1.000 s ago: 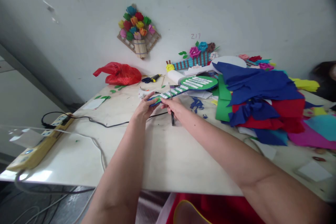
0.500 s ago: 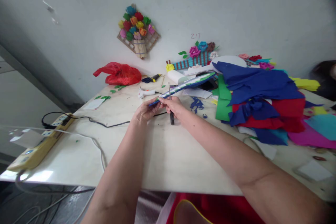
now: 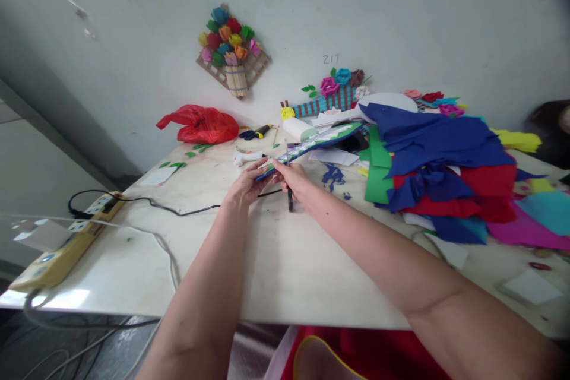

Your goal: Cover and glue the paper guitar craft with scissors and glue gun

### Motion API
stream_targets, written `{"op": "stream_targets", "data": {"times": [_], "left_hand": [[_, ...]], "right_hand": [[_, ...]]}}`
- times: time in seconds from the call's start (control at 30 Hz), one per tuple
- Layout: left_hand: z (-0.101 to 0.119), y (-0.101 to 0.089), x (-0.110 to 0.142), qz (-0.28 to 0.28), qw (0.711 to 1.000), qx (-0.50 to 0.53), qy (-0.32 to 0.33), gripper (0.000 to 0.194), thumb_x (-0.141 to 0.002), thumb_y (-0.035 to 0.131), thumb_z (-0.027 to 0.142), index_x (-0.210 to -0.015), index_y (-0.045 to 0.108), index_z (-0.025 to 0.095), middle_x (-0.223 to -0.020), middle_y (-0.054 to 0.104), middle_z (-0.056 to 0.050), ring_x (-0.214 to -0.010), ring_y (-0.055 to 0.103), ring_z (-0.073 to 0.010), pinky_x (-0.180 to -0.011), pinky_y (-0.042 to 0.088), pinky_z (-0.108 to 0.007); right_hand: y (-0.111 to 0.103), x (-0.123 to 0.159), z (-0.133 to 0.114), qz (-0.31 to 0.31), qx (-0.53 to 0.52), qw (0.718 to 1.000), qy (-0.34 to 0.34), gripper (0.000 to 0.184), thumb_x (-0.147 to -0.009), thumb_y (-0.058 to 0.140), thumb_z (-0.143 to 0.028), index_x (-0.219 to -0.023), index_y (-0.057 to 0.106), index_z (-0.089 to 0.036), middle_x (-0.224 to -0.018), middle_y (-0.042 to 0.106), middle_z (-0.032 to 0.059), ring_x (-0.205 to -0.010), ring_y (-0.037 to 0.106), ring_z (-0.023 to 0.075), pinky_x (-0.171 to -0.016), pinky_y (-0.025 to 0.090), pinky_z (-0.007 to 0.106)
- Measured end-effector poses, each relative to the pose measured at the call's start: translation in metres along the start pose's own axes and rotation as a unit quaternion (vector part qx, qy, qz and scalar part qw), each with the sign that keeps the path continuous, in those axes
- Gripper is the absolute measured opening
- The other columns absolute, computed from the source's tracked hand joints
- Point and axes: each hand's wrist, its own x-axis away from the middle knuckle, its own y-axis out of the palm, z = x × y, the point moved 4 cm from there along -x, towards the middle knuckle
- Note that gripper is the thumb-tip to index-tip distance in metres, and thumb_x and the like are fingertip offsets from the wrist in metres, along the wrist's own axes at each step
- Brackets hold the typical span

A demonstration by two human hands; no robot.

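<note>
A long flat strip (image 3: 330, 138), blue and green with white patches on top, slants up to the right above the table. My left hand (image 3: 250, 183) is closed on its near end. My right hand (image 3: 291, 178) grips a slim tool with a black handle (image 3: 290, 199) and a thin metal blade standing upright; its exact kind is unclear. The right thumb and fingers also meet the strip near its lower end. Just beyond my left hand lies a white glue gun (image 3: 248, 157). Blue scraps (image 3: 333, 177) are to the right of my right hand.
Blue, red and green sheets (image 3: 436, 148) are heaped on the right. A red plastic bag (image 3: 202, 124) and pliers-like handles (image 3: 256, 132) lie at the back. On the left, a yellow power strip (image 3: 66, 243) has cords running across the table (image 3: 285, 285). Paper flowers (image 3: 231, 35) hang on the wall.
The strip has rolled slightly, showing more of its white and green top face. The tool's handle has turned and shifted a little left. Both hands keep their grip.
</note>
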Motion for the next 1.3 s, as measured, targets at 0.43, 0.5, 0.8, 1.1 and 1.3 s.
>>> {"op": "stream_targets", "data": {"times": [0.43,0.5,0.8,1.1,1.3], "left_hand": [[0.009,-0.005,0.005,-0.005,0.997,-0.026,0.069,0.048,-0.062,0.068,0.007,-0.108,0.056,0.017,-0.09,0.067,-0.004,-0.076,0.064,-0.0159,-0.077,0.053,-0.034],[0.007,-0.005,0.006,-0.022,0.999,-0.027,0.037,0.034,-0.065,0.067,0.01,-0.098,0.06,0.014,-0.087,0.067,-0.006,-0.074,0.064,-0.0168,-0.077,0.053,-0.035],[0.009,-0.016,0.005,-0.01,0.999,-0.009,-0.035,0.044,-0.081,0.046,0.05,-0.093,0.063,0.011,-0.083,0.069,-0.014,-0.077,0.066,-0.0246,-0.071,0.054,-0.039],[0.002,-0.018,0.003,-0.091,0.992,-0.045,-0.08,0.049,-0.079,0.05,0.049,-0.1,0.063,0.008,-0.084,0.07,-0.016,-0.081,0.067,-0.027,-0.07,0.054,-0.037],[0.001,-0.018,0.003,-0.09,0.993,-0.059,-0.046,0.031,-0.074,0.059,0.033,-0.098,0.063,0.013,-0.073,0.07,-0.009,-0.067,0.067,-0.0223,-0.065,0.054,-0.033]], "right_hand": [[0.01,0.01,0.001,0.036,-0.123,0.99,0.059,0.016,-0.08,0.058,-0.018,-0.067,0.049,-0.015,-0.041,0.049,-0.0053,-0.029,0.029,0.0023,-0.031,0.021,0.016],[0.01,0.009,0.002,0.042,-0.11,0.992,0.052,0.018,-0.079,0.058,-0.016,-0.065,0.047,-0.015,-0.04,0.049,-0.0053,-0.029,0.03,0.0025,-0.031,0.021,0.016],[0.003,0.004,-0.01,-0.078,0.009,0.997,0.027,0.018,-0.074,0.059,-0.011,-0.06,0.048,-0.013,-0.036,0.048,-0.0049,-0.026,0.029,0.002,-0.027,0.017,0.016],[-0.004,0.001,-0.01,-0.315,0.131,0.937,0.074,0.017,-0.067,0.063,-0.014,-0.057,0.05,-0.012,-0.036,0.048,-0.0052,-0.025,0.028,0.0011,-0.025,0.02,0.014],[-0.008,-0.005,-0.005,-0.386,0.157,0.906,0.074,0.019,-0.064,0.064,-0.018,-0.058,0.047,-0.014,-0.036,0.046,-0.0068,-0.025,0.028,0.0012,-0.024,0.021,0.012]]}}
